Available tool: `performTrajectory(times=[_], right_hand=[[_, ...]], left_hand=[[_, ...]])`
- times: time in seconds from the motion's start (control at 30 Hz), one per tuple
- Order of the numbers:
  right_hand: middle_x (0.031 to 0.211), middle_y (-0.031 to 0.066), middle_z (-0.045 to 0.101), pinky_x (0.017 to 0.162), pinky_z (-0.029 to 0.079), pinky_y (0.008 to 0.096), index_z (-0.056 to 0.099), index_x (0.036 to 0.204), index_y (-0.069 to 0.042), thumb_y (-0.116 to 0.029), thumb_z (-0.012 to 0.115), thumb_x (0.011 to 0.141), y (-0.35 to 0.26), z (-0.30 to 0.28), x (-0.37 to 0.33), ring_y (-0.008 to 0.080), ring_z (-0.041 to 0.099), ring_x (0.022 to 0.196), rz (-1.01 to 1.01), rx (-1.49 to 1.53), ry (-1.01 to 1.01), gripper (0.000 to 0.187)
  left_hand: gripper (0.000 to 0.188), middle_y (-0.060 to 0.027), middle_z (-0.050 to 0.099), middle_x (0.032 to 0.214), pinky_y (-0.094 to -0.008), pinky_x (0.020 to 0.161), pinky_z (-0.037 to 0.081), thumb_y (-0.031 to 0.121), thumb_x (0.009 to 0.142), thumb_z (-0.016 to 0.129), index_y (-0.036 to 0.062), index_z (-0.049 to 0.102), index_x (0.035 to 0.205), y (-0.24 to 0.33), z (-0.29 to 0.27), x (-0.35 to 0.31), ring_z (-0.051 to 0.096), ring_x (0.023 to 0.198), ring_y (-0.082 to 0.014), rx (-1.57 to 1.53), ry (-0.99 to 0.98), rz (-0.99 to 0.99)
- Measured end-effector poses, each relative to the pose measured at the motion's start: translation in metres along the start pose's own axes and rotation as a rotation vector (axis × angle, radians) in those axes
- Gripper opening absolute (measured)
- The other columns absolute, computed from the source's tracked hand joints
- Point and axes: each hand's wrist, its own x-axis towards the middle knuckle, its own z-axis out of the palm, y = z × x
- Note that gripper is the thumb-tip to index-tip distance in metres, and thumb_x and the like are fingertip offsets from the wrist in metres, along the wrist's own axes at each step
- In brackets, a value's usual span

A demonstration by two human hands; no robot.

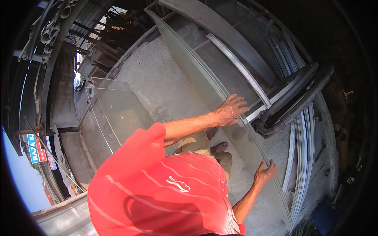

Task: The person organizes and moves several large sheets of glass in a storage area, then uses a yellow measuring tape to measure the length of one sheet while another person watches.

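Note:
A large greenish glass sheet (199, 80) stands on edge, slanting from the upper middle to the lower right. My left hand (230, 110) is bent over its top edge near the middle, fingertips on the far side. Lower down the same edge, my right hand (265, 173) grips it with the fingers hooked over and the thumb on the near side. The palms and part of the grip are hidden. My feet (219, 147) are on the concrete beside the sheet's near face.
Behind the sheet are a metal frame bar (240, 69), dark padded tubes (293, 96) and long metal strips (305, 157). Clear glass panes (122, 108) lean on my left. Bundled pipes (49, 37) hang at upper left, above the concrete floor (147, 65).

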Motion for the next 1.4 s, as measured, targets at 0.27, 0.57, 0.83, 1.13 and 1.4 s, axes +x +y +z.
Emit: performTrajectory(times=[0.27,0.57,0.83,1.13,1.4], right_hand=[[0.099,0.0274,0.063,0.082,0.048,0.0462,0.061,0.105,0.009,-0.028,0.063,0.088,0.024,-0.005,0.009,0.0429,0.061,0.092,-0.243,0.100,-0.090,0.041],[0.107,0.0286,0.059,0.083,0.046,0.0464,0.055,0.113,0.009,-0.026,0.057,0.091,0.055,-0.006,0.034,0.0432,0.057,0.099,-0.441,0.063,-0.302,0.041],[0.101,0.0221,0.056,0.077,0.045,0.0431,0.055,0.112,0.006,-0.024,0.055,0.093,-0.049,-0.023,0.006,0.0358,0.055,0.094,-0.703,0.152,-0.085,0.036],[0.099,0.0180,0.062,0.074,0.050,0.0393,0.053,0.119,0.003,-0.016,0.057,0.089,-0.159,0.019,-0.068,0.0301,0.064,0.084,-1.007,0.188,-0.900,0.035],[0.099,0.0208,0.066,0.077,0.050,0.0403,0.055,0.120,0.004,-0.020,0.057,0.088,-0.207,0.040,-0.125,0.0336,0.065,0.090,-1.222,-0.046,-1.299,0.040]], left_hand=[[0.059,-0.0152,0.047,0.128,-0.0457,0.103,0.027,0.024,0.079,0.066,0.0045,0.045,0.131,0.073,0.016,-0.225,0.041,0.123,-0.0311,-0.050,0.261,-1.088],[0.075,-0.0197,0.031,0.142,-0.0495,0.107,0.021,0.025,0.080,0.066,0.0060,0.030,0.142,0.222,0.011,-0.487,0.028,0.133,-0.0343,0.381,0.495,-2.235],[0.080,-0.0209,0.032,0.141,-0.0515,0.107,0.020,0.021,0.076,0.067,0.0009,0.026,0.141,0.331,0.056,-0.526,0.028,0.132,-0.0373,0.519,0.666,-2.300],[0.084,-0.0203,0.030,0.142,-0.0515,0.109,0.016,0.023,0.077,0.066,0.0027,0.021,0.145,0.372,0.066,-0.511,0.026,0.133,-0.0366,0.457,0.844,-2.419],[0.055,-0.0175,0.051,0.118,-0.0487,0.096,0.032,0.021,0.081,0.065,0.0034,0.045,0.129,0.421,0.110,-0.535,0.046,0.114,-0.0340,0.354,0.970,-2.653]])
